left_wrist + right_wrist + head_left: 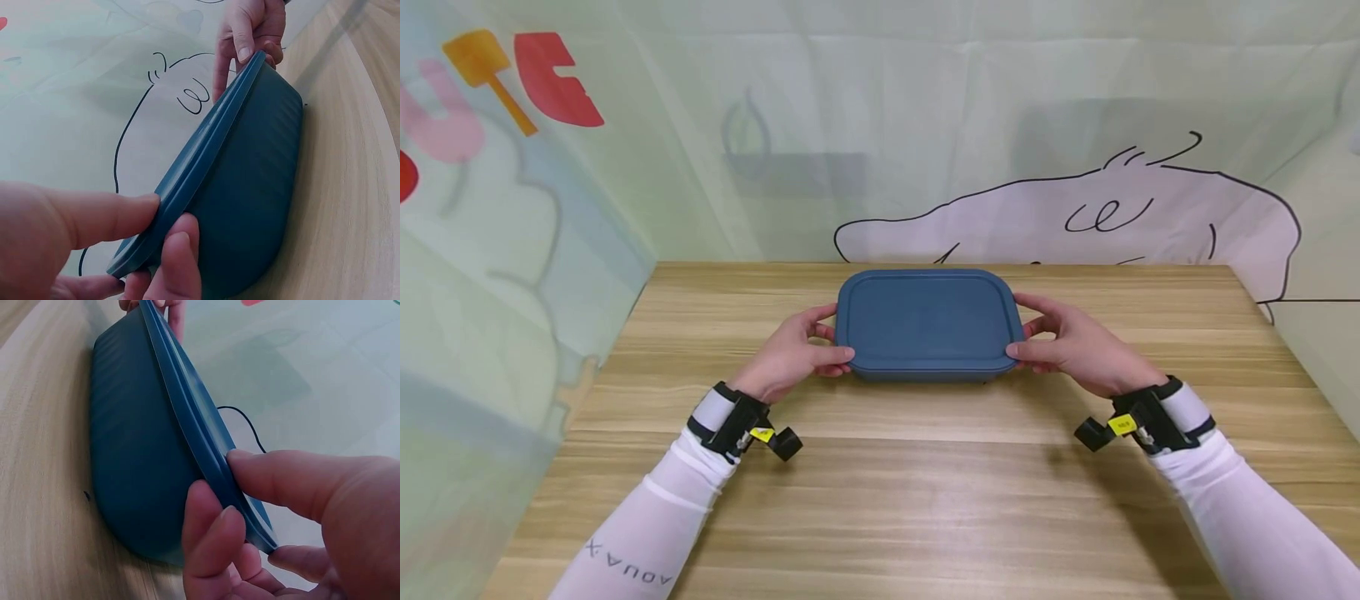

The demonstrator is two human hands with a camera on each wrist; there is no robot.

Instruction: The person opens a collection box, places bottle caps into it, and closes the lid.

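Observation:
A blue rectangular storage box [928, 321] with rounded corners and a fitted lid [206, 150] sits toward the back of the wooden table. My left hand [801, 350] pinches the lid's rim at the left end, thumb on top and fingers curled under the edge. At the opposite end my right hand [1071, 342] grips the rim the same way, its thumb [281, 481] on the lid and fingertips below. Ribbed side walls of the box [137, 425] show in both wrist views, close over the wood. What the box contains is hidden by the lid.
The wooden table [880, 492] reaches back to a pale printed cloth [925, 125] hanging behind it. Another cloth with coloured letters [467, 250] hangs along the left side. Each wrist carries a strapped camera, and white sleeves cover both forearms.

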